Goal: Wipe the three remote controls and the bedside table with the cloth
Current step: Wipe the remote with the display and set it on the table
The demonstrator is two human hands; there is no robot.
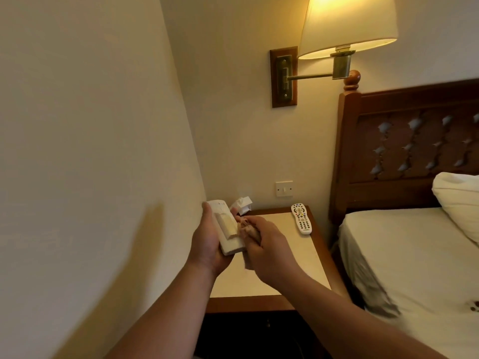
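- Fingers of left hand (207,244) were curled round white remote (228,234), held above bedside table (290,265).
- Cloth (249,230) was clenched in right hand (269,251), knuckles up, pressed against that remote's side.

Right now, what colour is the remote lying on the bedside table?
The remote is white with mostly dark buttons, seen in the head view.

There is one camera, worn on the person's head, facing forward and down into the corner of the room. Its wide lens bows the wall (77,151) across the left half of the frame. The left hand (207,242) and right hand (267,244) sit nearest, just below centre, above the bedside table (298,255). Farther off are the lamp (347,24) at upper right and the bed (414,255) along the right edge.
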